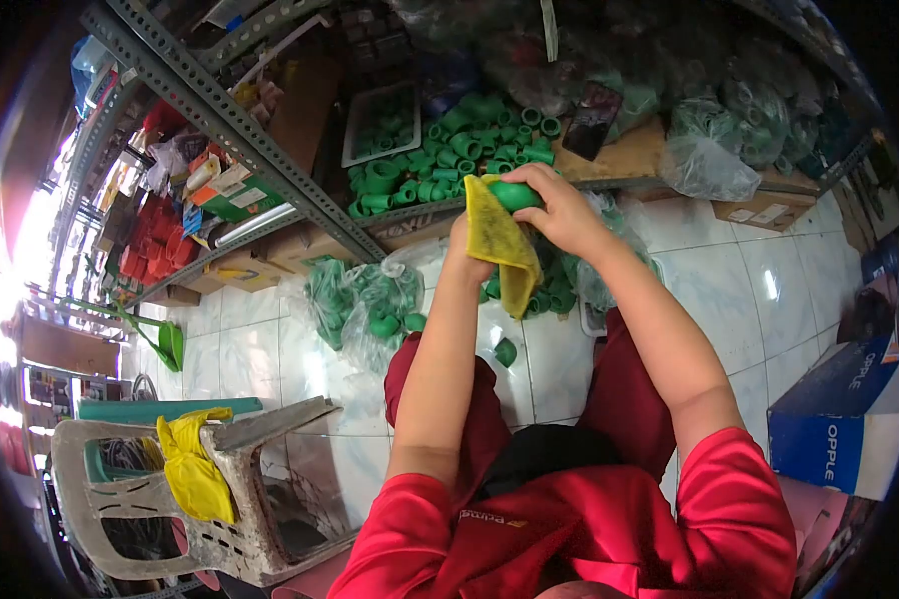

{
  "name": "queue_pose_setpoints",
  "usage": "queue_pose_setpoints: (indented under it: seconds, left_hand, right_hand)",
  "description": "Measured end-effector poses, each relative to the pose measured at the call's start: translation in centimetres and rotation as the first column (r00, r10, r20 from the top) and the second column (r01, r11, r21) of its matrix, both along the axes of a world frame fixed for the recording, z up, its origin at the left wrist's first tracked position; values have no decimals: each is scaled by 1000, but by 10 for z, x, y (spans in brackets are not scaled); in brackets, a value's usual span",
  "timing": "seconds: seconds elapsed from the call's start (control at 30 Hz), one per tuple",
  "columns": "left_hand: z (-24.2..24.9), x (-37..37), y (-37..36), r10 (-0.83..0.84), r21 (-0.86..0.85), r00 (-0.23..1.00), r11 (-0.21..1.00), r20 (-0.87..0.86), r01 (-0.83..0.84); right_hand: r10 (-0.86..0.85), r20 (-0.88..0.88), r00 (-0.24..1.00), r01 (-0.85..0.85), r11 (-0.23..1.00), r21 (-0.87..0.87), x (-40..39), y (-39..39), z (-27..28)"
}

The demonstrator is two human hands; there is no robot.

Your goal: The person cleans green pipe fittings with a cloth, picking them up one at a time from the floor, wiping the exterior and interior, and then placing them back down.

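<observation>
My right hand [566,212] is closed around a smooth green pipe fitting [514,196], thumb below and fingers over the top. A soiled yellow cloth [504,245] hangs from my left hand [465,252], whose fingers are mostly hidden behind it. The cloth's upper part lies against the left side of the fitting. Just beyond both hands, many loose green pipe fittings [459,150] are heaped on a low shelf. More of them lie on the floor beneath my hands, and a single green fitting [505,351] rests on the tiles between my legs.
A white tray [346,150] of fittings and a dark phone-like object [591,120] are on the shelf. Plastic bags of green fittings [355,299] sit on the floor. A worn plastic chair [75,499] with a yellow cloth [195,469] stands left; a blue box [819,424] right.
</observation>
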State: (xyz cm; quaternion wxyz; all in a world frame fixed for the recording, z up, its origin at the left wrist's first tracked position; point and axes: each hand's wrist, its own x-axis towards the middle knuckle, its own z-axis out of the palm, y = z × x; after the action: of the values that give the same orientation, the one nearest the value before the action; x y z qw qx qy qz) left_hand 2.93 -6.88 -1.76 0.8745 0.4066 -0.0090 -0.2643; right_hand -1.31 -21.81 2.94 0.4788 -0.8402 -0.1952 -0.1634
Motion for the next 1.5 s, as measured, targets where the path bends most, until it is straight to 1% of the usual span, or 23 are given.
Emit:
queue_pose_setpoints:
  seconds: [0.03, 0.07, 0.13, 0.23, 0.3, 0.37, 0.4, 0.43, 0.5, 0.6, 0.67, 0.7, 0.83, 0.9, 0.97, 1.03, 1.1, 1.17, 1.23, 1.27, 1.3, 1.4, 1.5]
  left_hand:
    - [3, 0, 2, -36, -184, 994, 983, -105, 16]
    - [6, 0, 5, -101, -248, 992, 965, -75, 79]
    - [7, 0, 2, -69, -215, 997, 975, -40, 59]
    - [6, 2, -3, 28, -105, 997, 994, 76, -20]
    - [6, 3, -4, 78, -31, 984, 997, 162, -74]
    - [11, 1, -3, 133, 98, 941, 980, 312, -172]
    - [10, 2, -5, 134, 97, 940, 980, 312, -172]
    - [7, 3, -8, 125, 203, 883, 949, 453, -239]
    - [0, 7, -8, 92, 296, 808, 901, 582, -316]
    - [0, 6, -5, 26, 346, 857, 908, 515, -235]
    - [13, -3, -5, 59, 284, 955, 948, 292, -146]
    - [11, -3, -4, 60, 284, 955, 948, 289, -146]
    - [6, 0, -4, 90, 5, 995, 996, 36, -90]
    - [6, 2, -3, 104, -117, 993, 987, -53, -110]
    - [8, 6, 2, 20, -53, 1000, 998, -13, -21]
    - [10, 7, 2, 28, -23, 1000, 999, 1, -28]
    - [13, 5, 3, 60, 169, 973, 981, 223, -99]
    - [8, 8, 6, 4, 413, 892, 885, 451, -213]
    - [6, 7, 5, -118, 542, 792, 788, 599, -292]
    - [2, 9, 5, -180, 576, 717, 735, 674, -357]
    - [2, 7, 4, -155, 597, 759, 722, 633, -350]
    - [-3, 9, -2, 49, 418, 906, 875, 420, -242]
    - [0, 8, -5, 170, 328, 913, 896, 370, -300]
  right_hand:
    - [-1, 1, 1000, 1, 1000, 0, 1, 1, 0]
    - [5, 56, 998, -5, 1000, -4, 3, 1, -3]
    - [8, 110, 994, -8, 1000, -6, 9, 1, -10]
    - [27, 96, 995, -43, 985, 168, 14, 0, -17]
    - [63, -420, 905, 160, 865, 476, 13, 1, -14]
    - [-3, -463, 886, 248, 848, 469, 16, -5, -10]
    - [131, -605, 785, 207, 865, 457, 18, -14, -11]
    - [254, -722, 644, 163, 876, 454, 19, -17, -9]
    - [227, -713, 663, 180, 876, 447, 18, -17, -9]
    - [205, -580, 788, 112, 880, 462, 19, -17, -10]
    - [195, -391, 900, 1, 893, 450, 15, -12, -10]
    - [196, -393, 899, 2, 893, 449, 12, -8, -10]
    - [170, -127, 977, -119, 934, 337, 6, 7, -6]
    - [241, 57, 969, -245, 966, 77, 8, 10, -8]
    - [257, 40, 966, -260, 952, 161, 8, 10, -8]
    - [302, -148, 942, -216, 880, 422, 8, 7, -5]
    - [289, -172, 942, -162, 838, 521, 10, 3, -4]
    - [327, -524, 787, 151, 721, 677, 11, -9, 3]
    - [297, -589, 751, 109, 825, 555, 16, -19, -8]
    - [156, -606, 780, 128, 908, 399, 13, -16, -7]
    - [113, -663, 740, 97, 957, 272, 18, -17, -17]
    - [385, -641, 665, 54, 830, 555, 17, -9, -22]
    - [383, -573, 724, 24, 817, 576, 14, -5, -16]
